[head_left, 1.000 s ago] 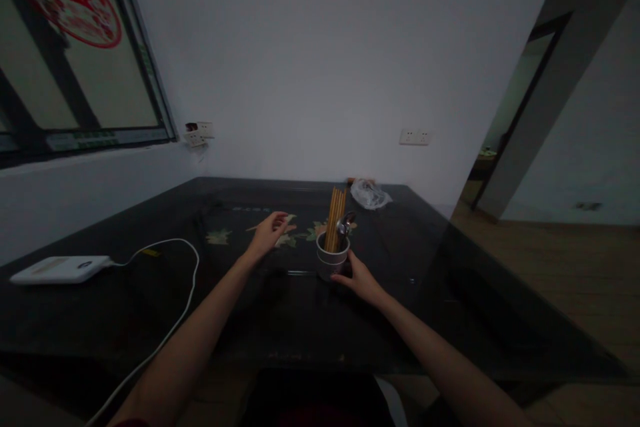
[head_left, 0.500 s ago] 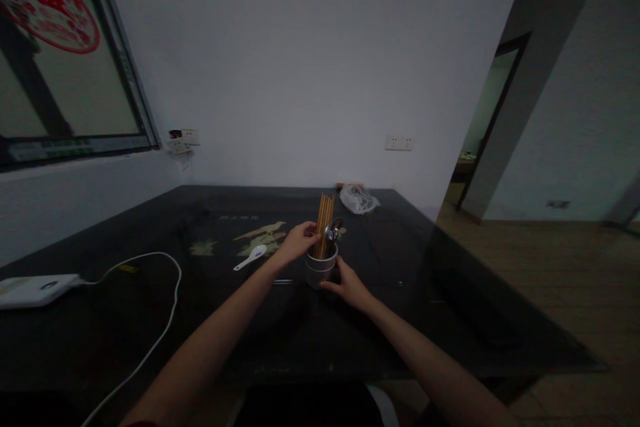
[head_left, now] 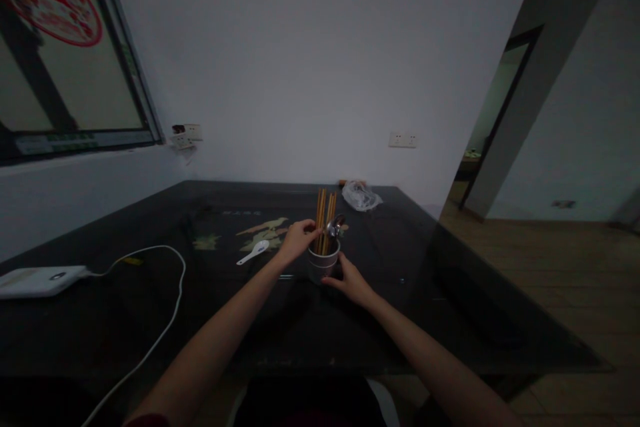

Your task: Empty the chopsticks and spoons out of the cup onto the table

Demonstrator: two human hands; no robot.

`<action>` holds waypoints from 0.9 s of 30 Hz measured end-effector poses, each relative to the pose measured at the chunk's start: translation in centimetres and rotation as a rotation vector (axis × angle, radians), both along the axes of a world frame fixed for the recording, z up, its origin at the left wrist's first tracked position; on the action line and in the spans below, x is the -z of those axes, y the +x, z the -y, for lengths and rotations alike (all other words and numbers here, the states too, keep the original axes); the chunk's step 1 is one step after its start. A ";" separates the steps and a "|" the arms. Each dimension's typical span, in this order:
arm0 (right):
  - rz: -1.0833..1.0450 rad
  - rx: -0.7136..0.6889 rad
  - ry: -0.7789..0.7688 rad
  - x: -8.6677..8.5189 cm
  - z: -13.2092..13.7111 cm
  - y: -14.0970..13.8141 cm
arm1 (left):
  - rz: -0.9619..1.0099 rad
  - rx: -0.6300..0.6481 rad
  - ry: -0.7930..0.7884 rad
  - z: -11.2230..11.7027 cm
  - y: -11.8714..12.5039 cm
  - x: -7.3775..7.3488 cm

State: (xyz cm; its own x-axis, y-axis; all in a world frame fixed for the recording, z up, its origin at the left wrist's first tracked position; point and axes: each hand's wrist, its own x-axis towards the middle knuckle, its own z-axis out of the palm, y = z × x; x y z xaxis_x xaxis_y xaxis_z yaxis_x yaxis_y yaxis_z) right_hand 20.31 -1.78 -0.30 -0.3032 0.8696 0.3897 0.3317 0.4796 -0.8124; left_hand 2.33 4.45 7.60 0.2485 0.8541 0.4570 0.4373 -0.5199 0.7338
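Note:
A white cup [head_left: 323, 263] stands on the dark glass table [head_left: 150, 320] and holds several wooden chopsticks [head_left: 323, 217] and a metal spoon [head_left: 335, 225]. My left hand [head_left: 299, 240] reaches to the cup's left side, its fingers pinched on the chopsticks just above the rim. My right hand [head_left: 353, 282] rests against the cup's lower right side, fingers curled round its base. A white ceramic spoon [head_left: 253, 253] lies flat on the table, left of my left hand.
A white flat device [head_left: 37, 280] with a white cable [head_left: 165, 307] sits at the table's left. A crumpled clear plastic bag [head_left: 361, 195] lies at the far edge. Wall sockets are behind. An open doorway and wooden floor are to the right.
My left hand left the white spoon on the table and moved right to the chopsticks in the cup. My right hand stayed on the cup.

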 end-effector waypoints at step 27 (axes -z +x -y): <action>0.025 -0.004 -0.006 -0.2 0.1 0.1 | 0.332 -0.203 0.023 1.0 -12.5 -10.0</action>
State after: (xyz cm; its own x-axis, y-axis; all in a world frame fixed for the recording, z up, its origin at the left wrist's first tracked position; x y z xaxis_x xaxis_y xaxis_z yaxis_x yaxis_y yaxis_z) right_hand 20.38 -1.87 -0.06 -0.3160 0.8706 0.3770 0.3500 0.4763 -0.8066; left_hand -10.19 3.43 17.62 -0.0895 0.8591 0.5040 0.2739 -0.4653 0.8417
